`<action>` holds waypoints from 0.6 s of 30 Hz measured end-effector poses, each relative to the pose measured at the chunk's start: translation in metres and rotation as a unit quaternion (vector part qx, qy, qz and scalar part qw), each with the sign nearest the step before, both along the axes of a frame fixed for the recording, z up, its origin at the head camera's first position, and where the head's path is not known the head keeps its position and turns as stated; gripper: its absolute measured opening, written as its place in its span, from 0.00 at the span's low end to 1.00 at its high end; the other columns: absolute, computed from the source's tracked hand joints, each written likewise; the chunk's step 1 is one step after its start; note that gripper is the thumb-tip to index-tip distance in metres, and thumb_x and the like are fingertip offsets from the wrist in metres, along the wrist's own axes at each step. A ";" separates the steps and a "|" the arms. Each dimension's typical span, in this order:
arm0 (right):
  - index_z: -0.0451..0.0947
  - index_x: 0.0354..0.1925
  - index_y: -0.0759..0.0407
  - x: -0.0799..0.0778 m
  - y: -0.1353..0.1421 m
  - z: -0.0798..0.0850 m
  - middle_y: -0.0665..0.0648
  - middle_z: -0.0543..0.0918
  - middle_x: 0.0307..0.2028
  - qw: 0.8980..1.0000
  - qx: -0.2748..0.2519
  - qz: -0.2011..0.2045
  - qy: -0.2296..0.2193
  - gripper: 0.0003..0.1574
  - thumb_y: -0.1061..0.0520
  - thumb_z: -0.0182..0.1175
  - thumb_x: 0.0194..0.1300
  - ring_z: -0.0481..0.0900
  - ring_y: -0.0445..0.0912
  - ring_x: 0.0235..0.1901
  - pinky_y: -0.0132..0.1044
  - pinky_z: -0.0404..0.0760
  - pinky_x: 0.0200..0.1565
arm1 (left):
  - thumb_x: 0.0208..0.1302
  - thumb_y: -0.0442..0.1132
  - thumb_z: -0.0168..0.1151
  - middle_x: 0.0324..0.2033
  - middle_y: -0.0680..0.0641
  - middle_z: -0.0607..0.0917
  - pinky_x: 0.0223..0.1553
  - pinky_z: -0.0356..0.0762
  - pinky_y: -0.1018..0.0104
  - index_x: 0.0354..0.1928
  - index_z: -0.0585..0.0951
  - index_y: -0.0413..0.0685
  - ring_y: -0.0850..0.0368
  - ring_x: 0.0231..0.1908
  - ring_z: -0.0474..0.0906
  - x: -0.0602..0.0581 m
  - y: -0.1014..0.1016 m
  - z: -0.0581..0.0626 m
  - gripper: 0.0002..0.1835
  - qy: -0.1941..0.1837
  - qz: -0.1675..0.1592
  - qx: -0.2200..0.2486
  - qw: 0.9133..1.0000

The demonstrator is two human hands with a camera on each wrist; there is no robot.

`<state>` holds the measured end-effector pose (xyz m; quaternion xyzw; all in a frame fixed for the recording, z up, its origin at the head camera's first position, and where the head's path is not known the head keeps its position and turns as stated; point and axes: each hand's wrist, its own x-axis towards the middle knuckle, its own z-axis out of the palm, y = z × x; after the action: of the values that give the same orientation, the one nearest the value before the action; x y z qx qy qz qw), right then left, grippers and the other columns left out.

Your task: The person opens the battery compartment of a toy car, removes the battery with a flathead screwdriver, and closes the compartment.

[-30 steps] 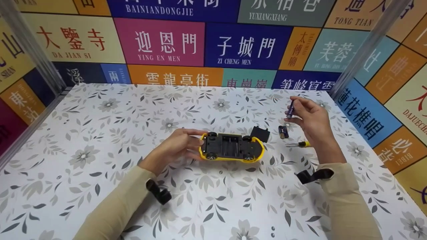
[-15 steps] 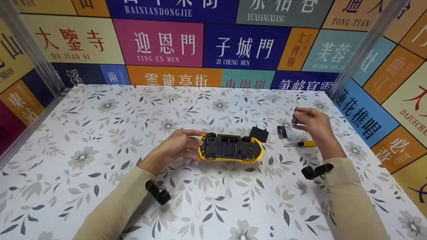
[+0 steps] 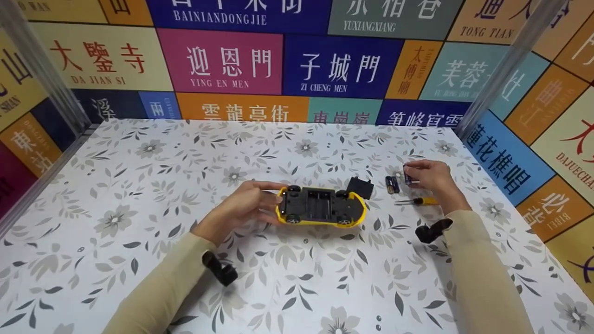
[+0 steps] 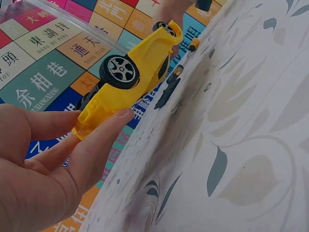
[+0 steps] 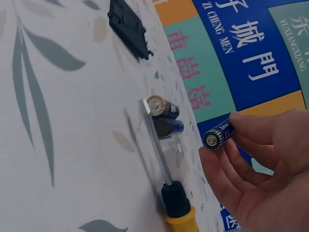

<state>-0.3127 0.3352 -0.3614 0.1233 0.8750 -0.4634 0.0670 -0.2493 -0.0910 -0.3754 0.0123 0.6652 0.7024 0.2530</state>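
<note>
My left hand grips one end of a yellow toy car, which lies bottom side up with an uncovered compartment in its black underside. The left wrist view shows the thumb and fingers on the yellow body. With thumb and fingertips my right hand pinches a dark blue battery, one end of it facing the wrist camera. Just left of that hand, two more batteries lie side by side on the table. A black cover sits between them and the car.
A screwdriver with a yellow and black handle lies in front of the loose batteries, its shaft pointing left. Leaf-patterned cloth covers the table. Panels with printed signs rise behind the table and on both sides.
My right hand has come down and nearer with the battery, shifting right and then back left toward the loose ones. The left hand and the toy car have stayed in place.
</note>
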 end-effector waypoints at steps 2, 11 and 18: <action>0.68 0.71 0.59 -0.003 0.001 -0.003 0.61 0.73 0.64 1.000 0.005 -0.009 -0.017 0.32 0.47 0.55 0.75 0.78 0.45 0.53 0.34 0.87 0.53 | 0.62 0.28 0.58 0.56 0.35 0.84 0.38 0.91 0.55 0.66 0.75 0.43 0.48 0.40 0.88 0.000 0.000 0.000 0.28 -0.001 0.002 0.002 1.000; 0.72 0.66 0.60 -0.009 0.004 -0.011 0.51 0.81 0.45 0.998 0.020 -0.042 -0.047 0.30 0.48 0.59 0.72 0.80 0.38 0.37 0.31 0.84 0.40 | 0.62 0.27 0.58 0.57 0.34 0.83 0.41 0.91 0.52 0.67 0.75 0.43 0.45 0.42 0.88 -0.001 0.000 0.001 0.28 -0.011 0.005 0.013 1.000; 0.76 0.63 0.59 -0.012 0.005 -0.018 0.47 0.79 0.39 0.996 0.043 -0.053 -0.061 0.28 0.48 0.61 0.70 0.77 0.38 0.35 0.30 0.79 0.38 | 0.62 0.27 0.58 0.56 0.35 0.84 0.39 0.91 0.53 0.66 0.76 0.44 0.46 0.41 0.88 -0.001 -0.001 0.000 0.28 -0.012 0.007 0.012 1.000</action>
<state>-0.3250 0.3406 -0.3792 0.2003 0.8807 -0.4198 0.0897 -0.2505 -0.0920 -0.3755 0.0018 0.6537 0.7121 0.2560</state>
